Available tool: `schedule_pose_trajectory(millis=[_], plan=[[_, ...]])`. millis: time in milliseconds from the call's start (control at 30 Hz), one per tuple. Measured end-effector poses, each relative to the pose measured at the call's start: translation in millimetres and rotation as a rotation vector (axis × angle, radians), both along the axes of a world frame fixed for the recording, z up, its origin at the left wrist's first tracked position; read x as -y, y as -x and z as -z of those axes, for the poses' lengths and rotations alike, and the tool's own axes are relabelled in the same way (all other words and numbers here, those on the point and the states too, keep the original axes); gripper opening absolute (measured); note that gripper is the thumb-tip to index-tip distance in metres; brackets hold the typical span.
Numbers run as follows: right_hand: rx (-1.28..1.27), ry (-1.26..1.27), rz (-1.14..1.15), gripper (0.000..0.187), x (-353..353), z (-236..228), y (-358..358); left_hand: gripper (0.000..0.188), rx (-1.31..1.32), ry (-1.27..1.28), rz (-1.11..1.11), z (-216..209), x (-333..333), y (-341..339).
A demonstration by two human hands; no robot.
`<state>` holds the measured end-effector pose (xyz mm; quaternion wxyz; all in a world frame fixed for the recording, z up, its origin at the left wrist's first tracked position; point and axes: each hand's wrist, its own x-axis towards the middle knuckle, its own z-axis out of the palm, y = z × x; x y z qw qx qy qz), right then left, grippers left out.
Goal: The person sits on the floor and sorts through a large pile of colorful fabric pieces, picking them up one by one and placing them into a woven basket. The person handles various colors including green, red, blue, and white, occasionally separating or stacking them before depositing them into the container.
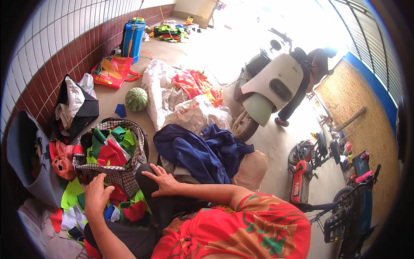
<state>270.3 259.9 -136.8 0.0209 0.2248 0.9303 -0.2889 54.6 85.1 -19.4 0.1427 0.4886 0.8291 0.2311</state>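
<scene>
My left hand (98, 195) is open with its thumb apart, at the near side of a black-and-white checkered cloth bag (126, 176); I cannot tell whether it touches the bag. Inside the bag lie red, green and dark fabric scraps (111, 152). My right hand (164, 179) rests with spread fingers on my black-trousered knee (148, 186), right of the bag, holding nothing. More cloth scraps (134, 211) in red, green, white and blue lie between my legs and to the left. Dark blue cloth (194, 151) is heaped beyond my right hand.
A grey-blue open container (36, 172) and pink plastic bag (64, 163) stand left. Beyond are a watermelon (136, 99), red bag (113, 72), blue sprayer tank (134, 41) and white sacks (157, 88). A scooter (276, 82) with a person (317, 64) beside it stands ahead right; bicycles (338, 216) stand right.
</scene>
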Motion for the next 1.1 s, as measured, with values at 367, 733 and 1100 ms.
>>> schedule_pose_trajectory(millis=[367, 733, 1100], plan=[[0.038, 0.002, -0.019, 0.097, 3, -8, 3, 0.049, 0.0, 0.062, 0.002, 0, -1, 4], [0.048, 0.025, -0.02, 0.094, 0, -8, 5, 0.048, -0.006, 0.068, -0.001, 3, -4, 4], [0.049, 0.02, -0.018, 0.09, 0, -11, 5, 0.049, 0.014, 0.083, -0.016, 2, -4, 4]])
